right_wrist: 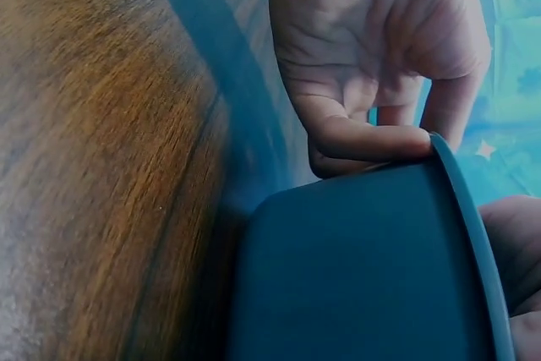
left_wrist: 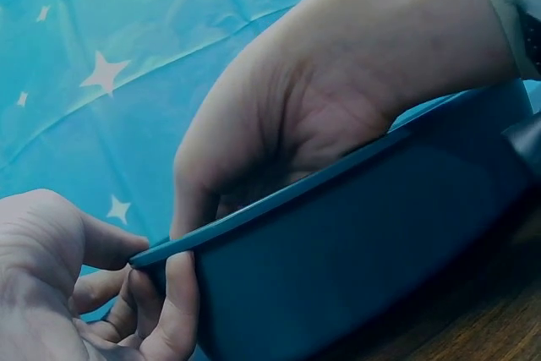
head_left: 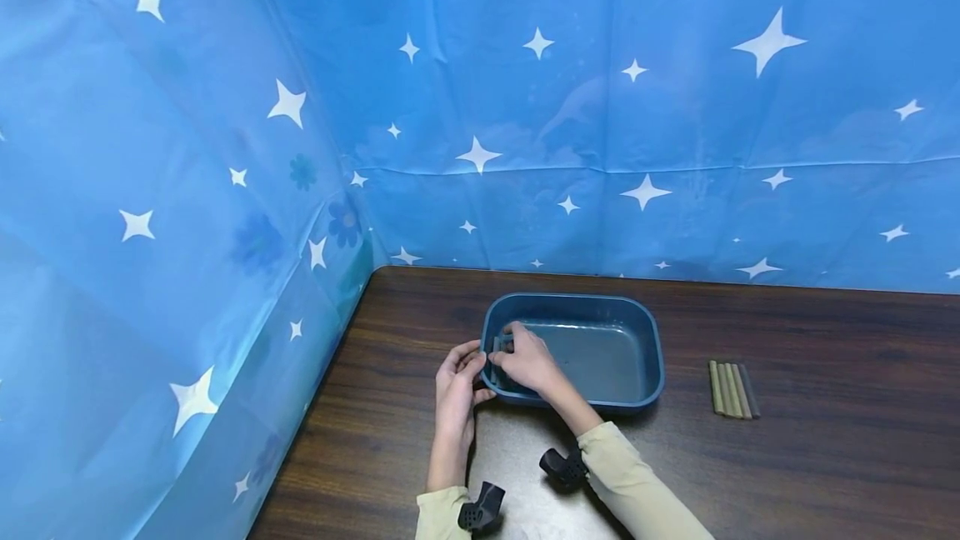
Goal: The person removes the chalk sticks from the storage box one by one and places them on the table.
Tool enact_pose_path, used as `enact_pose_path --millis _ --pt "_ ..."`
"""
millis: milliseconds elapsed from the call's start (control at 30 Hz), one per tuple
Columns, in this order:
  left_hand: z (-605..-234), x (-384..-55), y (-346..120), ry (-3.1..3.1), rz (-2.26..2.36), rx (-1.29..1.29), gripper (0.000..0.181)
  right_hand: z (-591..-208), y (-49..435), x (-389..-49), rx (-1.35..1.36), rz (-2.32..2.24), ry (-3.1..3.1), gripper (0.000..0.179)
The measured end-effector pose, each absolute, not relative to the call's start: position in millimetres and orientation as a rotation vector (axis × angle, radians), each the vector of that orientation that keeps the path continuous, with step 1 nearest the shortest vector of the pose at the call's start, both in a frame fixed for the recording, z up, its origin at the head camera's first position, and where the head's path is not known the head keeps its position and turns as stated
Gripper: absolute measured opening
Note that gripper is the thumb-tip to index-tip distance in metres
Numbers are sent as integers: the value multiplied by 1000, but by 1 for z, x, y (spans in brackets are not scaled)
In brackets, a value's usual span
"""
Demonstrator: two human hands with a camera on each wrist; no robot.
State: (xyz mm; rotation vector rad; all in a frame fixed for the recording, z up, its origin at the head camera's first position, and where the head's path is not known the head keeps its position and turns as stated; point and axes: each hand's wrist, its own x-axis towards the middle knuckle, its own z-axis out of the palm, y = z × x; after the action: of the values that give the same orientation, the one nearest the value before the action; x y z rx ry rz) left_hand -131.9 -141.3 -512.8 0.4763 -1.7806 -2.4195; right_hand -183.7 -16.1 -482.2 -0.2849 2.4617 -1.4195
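A blue plastic basin stands on the table. My left hand grips its left end, thumb on the rim and fingers against the outer wall, as the left wrist view shows. My right hand reaches over the near side into the left end of the basin. Thumb and forefinger curl around a small grey-green strip at the inner wall. From the left wrist view, the basin wall hides these fingertips. In the right wrist view the left hand pinches the rim, with part of the right hand beyond it.
Several olive and dark sticks lie side by side on the table, right of the basin. A blue curtain with white stars hangs behind and to the left. Black wrist cameras sit on both sleeves.
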Motion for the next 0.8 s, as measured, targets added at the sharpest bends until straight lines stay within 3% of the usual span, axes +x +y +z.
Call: enact_pose_path --millis 800 --pt "-513 -133 -140 -1779 -2404 490 32 -484 -19 -193 -311 -1362 2454 45"
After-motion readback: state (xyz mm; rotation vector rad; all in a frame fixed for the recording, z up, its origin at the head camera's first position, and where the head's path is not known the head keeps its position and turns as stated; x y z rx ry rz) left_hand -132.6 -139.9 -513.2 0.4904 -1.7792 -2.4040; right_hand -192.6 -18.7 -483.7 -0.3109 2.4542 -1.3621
